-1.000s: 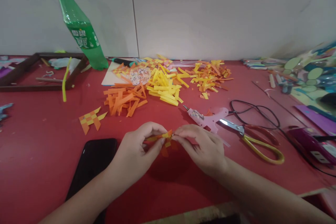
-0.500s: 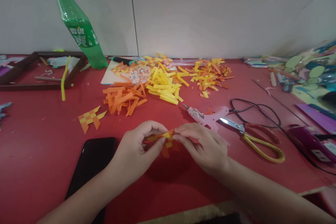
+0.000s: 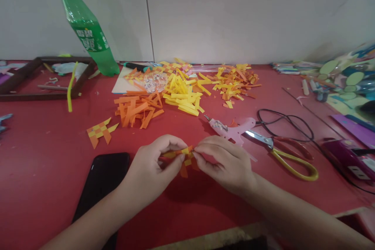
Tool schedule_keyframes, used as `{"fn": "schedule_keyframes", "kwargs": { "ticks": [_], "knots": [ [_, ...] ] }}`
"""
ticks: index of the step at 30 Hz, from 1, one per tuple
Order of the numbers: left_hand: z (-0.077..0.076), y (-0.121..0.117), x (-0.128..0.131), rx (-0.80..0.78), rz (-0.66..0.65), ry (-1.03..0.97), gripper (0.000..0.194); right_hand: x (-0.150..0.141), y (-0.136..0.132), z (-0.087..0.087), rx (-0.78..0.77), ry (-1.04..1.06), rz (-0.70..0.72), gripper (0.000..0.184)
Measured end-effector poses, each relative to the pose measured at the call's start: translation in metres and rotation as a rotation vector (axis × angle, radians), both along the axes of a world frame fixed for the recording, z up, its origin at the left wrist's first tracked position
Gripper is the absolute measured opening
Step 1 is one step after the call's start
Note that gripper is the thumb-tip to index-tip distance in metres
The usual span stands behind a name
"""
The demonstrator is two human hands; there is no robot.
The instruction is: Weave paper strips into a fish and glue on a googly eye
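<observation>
Between thumb and fingers, my left hand (image 3: 159,164) pinches a small woven paper fish (image 3: 185,151) of yellow and orange strips. Its lower orange points hang below the fingers, and part of it is hidden. At the fish's right end, the thumb and fingertips of my right hand (image 3: 227,162) are closed on its edge; whether a tiny piece is also between them I cannot make out. A similar woven paper fish (image 3: 101,132) lies flat on the red table (image 3: 187,211) to the left. Just beyond my left wrist lies a black phone (image 3: 102,179), partly covered by the forearm.
Orange strips (image 3: 136,109) and yellow strips (image 3: 184,97) lie ahead, with paper scraps (image 3: 234,84) beyond. Scissors (image 3: 290,160), a pink cutout (image 3: 231,129) and a black cable (image 3: 293,119) are right. A green bottle (image 3: 90,39) and brown frame (image 3: 35,97) stand back left.
My right fingertips have shifted slightly at the fish's right end, and more of its orange tip shows. My left hand keeps its hold.
</observation>
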State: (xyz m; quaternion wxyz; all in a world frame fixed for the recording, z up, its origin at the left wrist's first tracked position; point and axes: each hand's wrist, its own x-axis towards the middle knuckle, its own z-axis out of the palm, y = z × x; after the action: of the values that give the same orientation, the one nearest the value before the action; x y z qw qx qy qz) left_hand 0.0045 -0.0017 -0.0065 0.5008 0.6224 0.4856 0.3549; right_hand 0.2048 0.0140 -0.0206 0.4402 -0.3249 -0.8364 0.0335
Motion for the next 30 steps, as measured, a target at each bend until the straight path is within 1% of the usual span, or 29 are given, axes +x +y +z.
{"fn": "schedule_keyframes", "kwargs": {
  "ticks": [16, 26, 30],
  "knots": [
    [0.0030, -0.0008, 0.0001, 0.035, -0.028, 0.074, 0.008, 0.0005, -0.0016, -0.0005, 0.036, -0.059, 0.010, 0.012],
    [0.0055, -0.0009, 0.0007, -0.038, -0.034, 0.032, 0.008, -0.0010, -0.0010, 0.0051, 0.036, -0.029, 0.028, 0.012],
    [0.0053, -0.0012, 0.0005, -0.027, -0.036, 0.024, 0.008, -0.0014, -0.0008, 0.0047, 0.024, -0.027, 0.023, 0.013]
  ]
}}
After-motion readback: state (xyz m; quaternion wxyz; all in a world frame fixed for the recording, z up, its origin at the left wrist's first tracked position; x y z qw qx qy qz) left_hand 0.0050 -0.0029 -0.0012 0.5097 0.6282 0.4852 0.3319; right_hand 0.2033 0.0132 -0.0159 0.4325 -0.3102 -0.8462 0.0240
